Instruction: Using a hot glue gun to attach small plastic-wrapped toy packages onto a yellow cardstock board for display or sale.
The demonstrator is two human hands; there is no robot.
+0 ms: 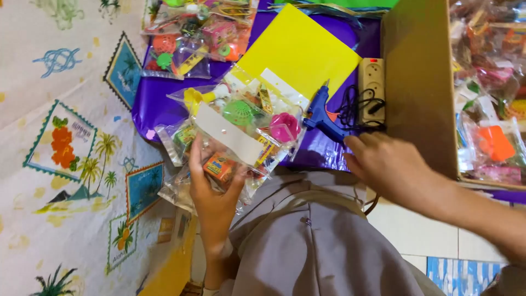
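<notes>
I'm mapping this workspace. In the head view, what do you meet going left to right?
Patterned cloth → left hand holding clear toy packets → blue glue gun → right hand → cardboard box of packets.

Patterned cloth (49, 109) with palm and stamp prints at left, spread flat. Purple sheet (150, 104) laid over middle. Pale floor tiles (422, 233) lower right, blue patterned patch (460, 274) beside. Brown cardboard box wall (416, 71) at right. Bright, even light.
</notes>
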